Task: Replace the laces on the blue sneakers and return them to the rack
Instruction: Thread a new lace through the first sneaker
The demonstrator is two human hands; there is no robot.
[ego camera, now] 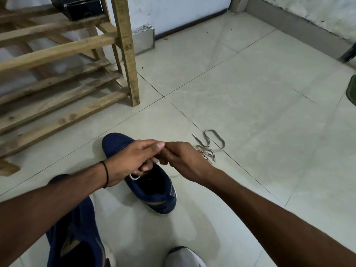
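A blue sneaker [154, 191] with gold side stripes stands on the tiled floor, toe pointing away from me. A white lace [134, 177] shows at its tongue. My left hand [131, 160] and my right hand [183, 160] meet above its middle, fingers curled and pinching the lace between them. The lace ends are mostly hidden by my fingers. The second blue sneaker [77, 243] lies at the lower left, partly under my left forearm. A loose grey-white lace [209, 146] lies in a heap on the floor just right of my right hand.
A wooden slatted shoe rack [63, 78] stands at the left, with a black box [81, 6] on an upper shelf. A white shoe toe [183, 257] shows at the bottom edge. Walls close off the back, and a dark object [351, 89] sits at the right edge.
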